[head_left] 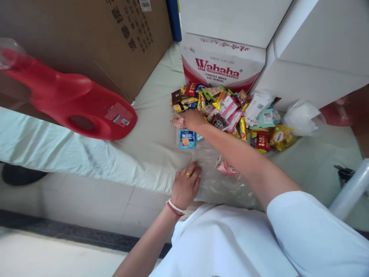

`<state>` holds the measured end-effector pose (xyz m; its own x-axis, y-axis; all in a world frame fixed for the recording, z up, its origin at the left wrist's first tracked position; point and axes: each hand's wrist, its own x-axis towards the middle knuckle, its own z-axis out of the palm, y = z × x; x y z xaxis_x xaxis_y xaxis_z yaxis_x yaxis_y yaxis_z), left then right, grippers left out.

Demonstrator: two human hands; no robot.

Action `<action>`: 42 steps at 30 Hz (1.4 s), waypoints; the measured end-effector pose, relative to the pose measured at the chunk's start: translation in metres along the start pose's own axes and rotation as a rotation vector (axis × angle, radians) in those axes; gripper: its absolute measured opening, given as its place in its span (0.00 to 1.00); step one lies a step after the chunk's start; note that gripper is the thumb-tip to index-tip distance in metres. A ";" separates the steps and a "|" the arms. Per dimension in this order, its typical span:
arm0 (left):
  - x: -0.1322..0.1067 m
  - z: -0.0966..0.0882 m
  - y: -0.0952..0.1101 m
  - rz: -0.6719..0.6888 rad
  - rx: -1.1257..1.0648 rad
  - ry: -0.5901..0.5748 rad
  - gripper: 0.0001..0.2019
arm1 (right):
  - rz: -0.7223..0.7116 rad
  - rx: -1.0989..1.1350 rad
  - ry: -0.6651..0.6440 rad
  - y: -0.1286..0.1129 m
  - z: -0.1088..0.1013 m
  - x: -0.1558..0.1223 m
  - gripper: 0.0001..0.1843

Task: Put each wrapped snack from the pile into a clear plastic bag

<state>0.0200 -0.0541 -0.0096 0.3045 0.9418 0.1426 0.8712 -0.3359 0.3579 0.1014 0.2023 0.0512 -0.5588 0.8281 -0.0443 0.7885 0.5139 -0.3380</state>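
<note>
Wahaha carton [223, 63], right hand [193, 119] among snacks [230, 111]

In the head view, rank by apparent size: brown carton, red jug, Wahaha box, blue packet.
1. brown carton, cut off by the frame.
2. red jug; nearer the camera, so its lead over the box is unsure.
3. Wahaha box, partly hidden.
4. blue packet, clearly smallest.

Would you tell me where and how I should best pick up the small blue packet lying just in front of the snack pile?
Pinch the blue packet by its left edge, coming from the left: it lies flat on the sheet, and that side is bare, while the right forearm crosses close on its right.
</note>
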 end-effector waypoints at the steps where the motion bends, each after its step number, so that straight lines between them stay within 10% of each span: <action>1: 0.002 0.000 0.001 -0.012 0.023 -0.027 0.16 | 0.034 -0.010 0.011 0.001 -0.005 -0.002 0.12; 8: 0.014 0.001 -0.007 -0.054 0.006 -0.090 0.22 | -0.053 0.260 0.192 0.039 -0.077 -0.141 0.13; 14: 0.016 -0.007 -0.010 -0.093 0.019 -0.116 0.26 | 0.115 0.236 -0.121 0.073 -0.041 -0.255 0.11; 19: 0.021 -0.025 0.011 -0.126 0.095 -0.021 0.26 | 0.226 -0.061 0.022 0.047 -0.006 -0.266 0.28; 25: 0.034 -0.015 0.009 0.297 0.033 -0.164 0.25 | 0.373 -0.047 0.015 0.046 0.010 -0.254 0.37; 33: 0.017 0.001 -0.002 0.106 0.075 -0.175 0.30 | 0.259 0.004 0.104 0.069 -0.015 -0.262 0.13; 42: -0.001 -0.006 -0.001 0.029 0.043 -0.166 0.27 | 0.087 -0.128 0.013 0.031 0.017 -0.292 0.27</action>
<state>0.0164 -0.0546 -0.0048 0.3865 0.9223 -0.0031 0.8756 -0.3658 0.3155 0.2841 -0.0273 0.0373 -0.4847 0.8729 -0.0560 0.8603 0.4642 -0.2107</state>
